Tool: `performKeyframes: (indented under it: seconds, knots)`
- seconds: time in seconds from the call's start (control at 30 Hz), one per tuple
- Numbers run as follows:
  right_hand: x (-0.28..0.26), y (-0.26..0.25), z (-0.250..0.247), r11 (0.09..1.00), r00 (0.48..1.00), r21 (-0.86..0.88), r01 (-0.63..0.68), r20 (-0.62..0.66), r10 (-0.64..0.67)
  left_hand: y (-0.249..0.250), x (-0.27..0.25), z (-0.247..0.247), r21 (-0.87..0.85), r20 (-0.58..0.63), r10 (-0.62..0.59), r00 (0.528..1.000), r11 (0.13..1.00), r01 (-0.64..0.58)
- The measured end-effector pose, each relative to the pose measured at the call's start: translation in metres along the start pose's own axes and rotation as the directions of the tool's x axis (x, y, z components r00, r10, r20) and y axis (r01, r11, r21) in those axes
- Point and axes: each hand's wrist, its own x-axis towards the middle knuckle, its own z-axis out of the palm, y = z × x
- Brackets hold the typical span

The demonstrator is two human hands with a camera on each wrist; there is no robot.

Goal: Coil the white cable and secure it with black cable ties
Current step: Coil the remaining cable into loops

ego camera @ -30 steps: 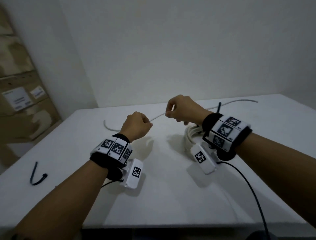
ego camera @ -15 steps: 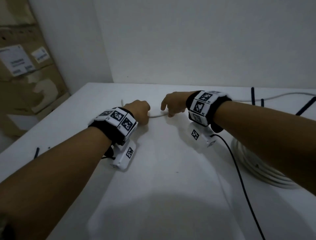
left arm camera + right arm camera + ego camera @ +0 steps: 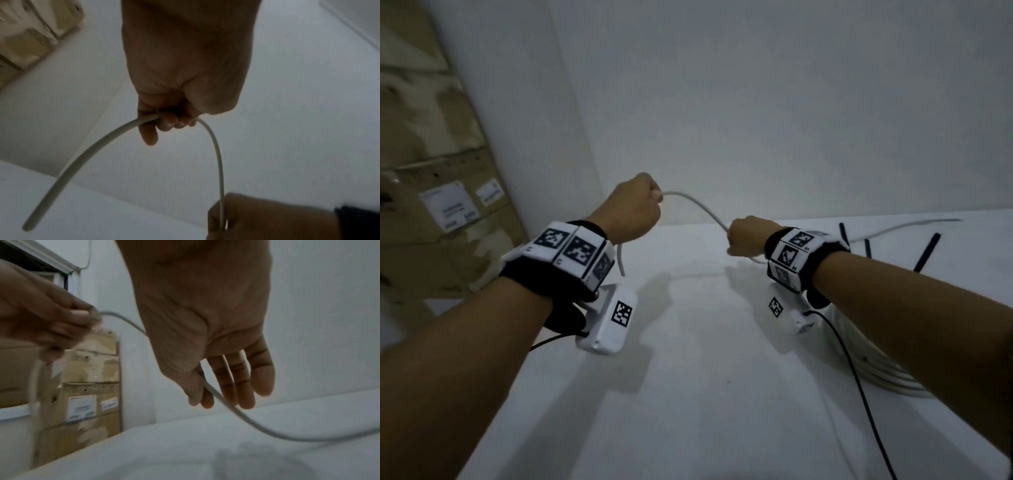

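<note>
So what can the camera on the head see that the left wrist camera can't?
Only the head camera shows the black cable ties on the table and the coiled part of the cable under the right arm. Only the left wrist camera shows the left hand's curled fingers from below. Both show the left hand and right hand holding the white cable.

Right forearm hides most of cable coil [image 3: 893,380]

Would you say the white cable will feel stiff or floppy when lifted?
Probably springy rather than limp: the white cable arches smoothly between the left hand and right hand, and its free end curves without dangling straight. Likely light.
</note>
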Motion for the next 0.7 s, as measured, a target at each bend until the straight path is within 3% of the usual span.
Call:
performKeyframes:
  seconds: [0.07,0.13,0.23,0.33,0.47,0.57,0.63,0.7]
  knots:
    - [-0.015,0.013,-0.019,0.992,0.997,0.105,-0.068,-0.018,0.071,0.017,-0.006,-0.027,-0.173,-0.129,-0.029,0.991,0.985,0.006]
    - [-0.03,0.023,-0.035,0.956,0.993,0.28,-0.091,-0.051,0.11,0.031,-0.016,-0.043,-0.319,-0.177,-0.057,0.983,0.948,-0.002]
    - [-0.054,0.027,-0.057,0.785,0.988,0.62,-0.008,-0.118,0.103,0.048,-0.037,-0.047,-0.522,-0.158,-0.073,0.985,0.853,-0.02]
    - [-0.084,0.025,-0.078,0.59,0.982,0.798,0.12,-0.182,0.047,0.06,-0.057,-0.038,-0.682,-0.146,-0.092,0.985,0.731,-0.033]
    - [-0.128,0.028,-0.098,0.342,0.958,0.904,0.257,-0.286,0.037,0.081,-0.076,-0.026,-0.821,-0.124,-0.126,0.984,0.571,-0.03]
    - [-0.158,0.031,-0.105,0.23,0.956,0.931,0.282,-0.294,0.016,0.099,-0.086,-0.019,-0.899,-0.099,-0.154,0.983,0.438,-0.021]
    - [-0.176,0.032,-0.105,0.173,0.96,0.945,0.277,-0.279,-0.017,0.109,-0.091,-0.012,-0.911,-0.091,-0.179,0.98,0.413,-0.01]
    - [-0.193,0.034,-0.104,0.107,0.964,0.958,0.265,-0.264,-0.02,0.116,-0.097,-0.001,-0.879,-0.1,-0.198,0.975,0.477,0.007]
